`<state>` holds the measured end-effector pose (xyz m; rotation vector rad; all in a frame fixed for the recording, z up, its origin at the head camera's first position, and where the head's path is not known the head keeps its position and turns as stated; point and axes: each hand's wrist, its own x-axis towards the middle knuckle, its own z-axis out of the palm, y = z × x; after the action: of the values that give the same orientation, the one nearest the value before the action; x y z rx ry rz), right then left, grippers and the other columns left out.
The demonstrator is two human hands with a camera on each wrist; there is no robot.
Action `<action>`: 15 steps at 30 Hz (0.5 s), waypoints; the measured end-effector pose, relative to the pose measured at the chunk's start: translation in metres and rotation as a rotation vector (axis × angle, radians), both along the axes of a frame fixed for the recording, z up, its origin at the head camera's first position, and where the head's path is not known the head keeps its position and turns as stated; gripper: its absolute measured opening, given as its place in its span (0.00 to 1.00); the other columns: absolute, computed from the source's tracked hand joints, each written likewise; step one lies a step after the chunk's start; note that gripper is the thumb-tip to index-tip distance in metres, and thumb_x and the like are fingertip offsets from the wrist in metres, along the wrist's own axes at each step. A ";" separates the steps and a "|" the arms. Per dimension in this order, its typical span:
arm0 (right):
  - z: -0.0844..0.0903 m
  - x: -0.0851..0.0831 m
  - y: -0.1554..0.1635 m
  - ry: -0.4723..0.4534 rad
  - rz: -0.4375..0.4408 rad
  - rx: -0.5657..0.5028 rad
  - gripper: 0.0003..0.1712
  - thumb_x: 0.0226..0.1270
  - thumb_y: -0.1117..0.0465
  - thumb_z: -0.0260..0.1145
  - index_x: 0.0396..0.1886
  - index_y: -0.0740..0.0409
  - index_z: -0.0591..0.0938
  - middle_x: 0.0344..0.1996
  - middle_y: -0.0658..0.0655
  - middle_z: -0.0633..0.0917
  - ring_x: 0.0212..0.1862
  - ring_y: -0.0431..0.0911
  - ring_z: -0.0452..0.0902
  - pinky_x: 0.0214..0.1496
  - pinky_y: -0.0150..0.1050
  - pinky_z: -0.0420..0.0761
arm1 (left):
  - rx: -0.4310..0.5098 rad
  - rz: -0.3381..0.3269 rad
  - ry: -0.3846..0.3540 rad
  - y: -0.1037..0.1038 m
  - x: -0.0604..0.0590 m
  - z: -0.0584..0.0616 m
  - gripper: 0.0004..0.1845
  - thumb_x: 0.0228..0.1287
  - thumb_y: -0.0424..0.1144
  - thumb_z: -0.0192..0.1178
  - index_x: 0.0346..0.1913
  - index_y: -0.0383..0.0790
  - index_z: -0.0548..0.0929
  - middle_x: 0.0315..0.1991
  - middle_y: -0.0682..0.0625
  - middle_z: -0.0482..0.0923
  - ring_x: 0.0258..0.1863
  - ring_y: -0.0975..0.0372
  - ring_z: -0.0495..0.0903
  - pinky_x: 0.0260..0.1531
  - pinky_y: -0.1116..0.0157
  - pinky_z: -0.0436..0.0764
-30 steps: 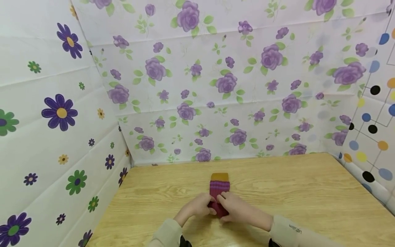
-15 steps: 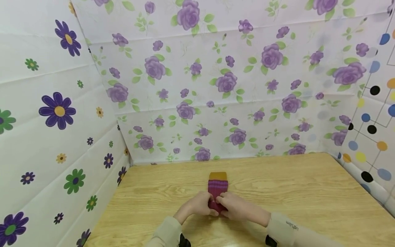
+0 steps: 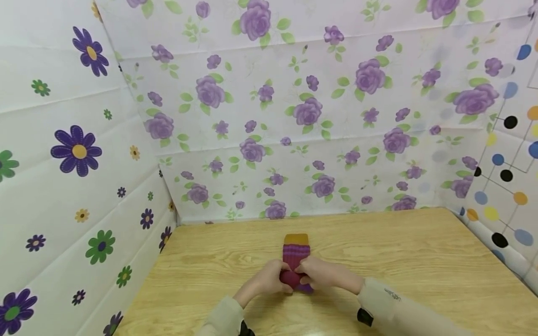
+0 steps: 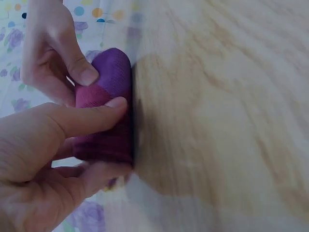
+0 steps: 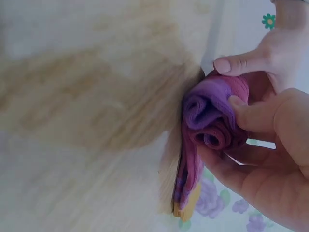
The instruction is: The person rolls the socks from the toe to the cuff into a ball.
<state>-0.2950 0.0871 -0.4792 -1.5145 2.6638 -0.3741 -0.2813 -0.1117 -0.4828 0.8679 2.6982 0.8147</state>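
Observation:
A pair of maroon socks with purple stripes and mustard cuffs lies lengthwise on the table, cuffs pointing away. Its near end is rolled up, and purple toe fabric shows there in the left wrist view. From the right wrist view, the roll shows two coiled spirals side by side. My left hand grips the roll's left end, thumb on the near face and fingers beyond. At the right end, my right hand holds it between thumb and fingers. The hands partly cover the roll.
The wood-grain table extends on both sides of the hands. Behind it hangs a rose-patterned sheet. A daisy-patterned sheet closes the left side and a dotted one the right.
The near end of the socks has turned under my fingers: purple fabric now shows by my right hand and the maroon roll bulges near my left. The cuffs stay flat.

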 end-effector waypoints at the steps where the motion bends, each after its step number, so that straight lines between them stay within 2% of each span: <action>1: 0.001 -0.001 0.000 -0.018 0.000 0.016 0.05 0.64 0.68 0.64 0.28 0.57 0.82 0.17 0.44 0.72 0.22 0.31 0.58 0.24 0.23 0.59 | 0.027 0.006 0.000 -0.002 -0.001 -0.002 0.15 0.48 0.36 0.76 0.38 0.36 0.83 0.34 0.51 0.83 0.31 0.71 0.75 0.32 0.75 0.75; 4: 0.003 -0.006 -0.001 -0.093 -0.015 0.045 0.07 0.66 0.69 0.62 0.28 0.58 0.82 0.16 0.47 0.71 0.20 0.32 0.55 0.23 0.24 0.57 | 0.061 0.032 0.003 -0.006 -0.003 -0.006 0.16 0.46 0.36 0.76 0.39 0.37 0.83 0.36 0.51 0.83 0.33 0.71 0.77 0.33 0.75 0.76; 6: 0.004 -0.008 -0.001 -0.155 -0.044 0.059 0.07 0.67 0.70 0.61 0.35 0.62 0.85 0.20 0.51 0.81 0.19 0.32 0.57 0.23 0.24 0.60 | 0.059 0.041 -0.003 -0.006 -0.003 -0.006 0.18 0.47 0.37 0.76 0.41 0.38 0.82 0.37 0.50 0.83 0.34 0.70 0.77 0.33 0.75 0.77; 7: 0.004 -0.010 -0.001 -0.178 -0.048 0.056 0.07 0.67 0.70 0.61 0.37 0.63 0.85 0.20 0.51 0.80 0.19 0.32 0.56 0.23 0.24 0.59 | 0.055 0.045 -0.003 -0.006 -0.003 -0.006 0.18 0.47 0.37 0.76 0.41 0.38 0.82 0.38 0.50 0.83 0.34 0.70 0.77 0.33 0.75 0.77; 9: 0.006 -0.013 -0.002 -0.220 -0.048 0.051 0.08 0.67 0.71 0.60 0.37 0.65 0.85 0.18 0.52 0.78 0.19 0.32 0.55 0.23 0.24 0.58 | 0.044 0.042 0.010 -0.007 -0.003 -0.006 0.19 0.48 0.37 0.76 0.43 0.38 0.81 0.39 0.49 0.83 0.35 0.70 0.77 0.34 0.74 0.76; 11: 0.009 -0.015 -0.002 -0.253 -0.052 0.052 0.08 0.67 0.71 0.59 0.34 0.65 0.85 0.15 0.47 0.73 0.18 0.32 0.54 0.23 0.25 0.58 | 0.044 0.035 0.025 -0.007 -0.003 -0.006 0.21 0.48 0.36 0.75 0.45 0.37 0.80 0.40 0.48 0.82 0.36 0.69 0.77 0.34 0.74 0.76; 13: 0.011 -0.018 -0.004 -0.301 -0.058 0.062 0.11 0.68 0.71 0.58 0.25 0.61 0.80 0.13 0.45 0.61 0.18 0.33 0.52 0.22 0.26 0.55 | 0.059 0.025 0.027 -0.007 -0.003 -0.006 0.22 0.48 0.34 0.75 0.46 0.37 0.78 0.40 0.48 0.82 0.37 0.68 0.77 0.35 0.74 0.76; 15: 0.012 -0.021 -0.005 -0.326 -0.069 0.076 0.16 0.69 0.70 0.58 0.19 0.58 0.74 0.13 0.43 0.58 0.17 0.34 0.51 0.22 0.27 0.54 | 0.088 0.015 0.025 -0.008 -0.003 -0.005 0.23 0.48 0.31 0.74 0.47 0.37 0.77 0.41 0.47 0.81 0.39 0.66 0.78 0.37 0.72 0.77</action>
<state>-0.3164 0.0821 -0.4669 -1.2225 2.4488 -0.4719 -0.2841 -0.1198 -0.4880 0.8834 2.7114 0.9379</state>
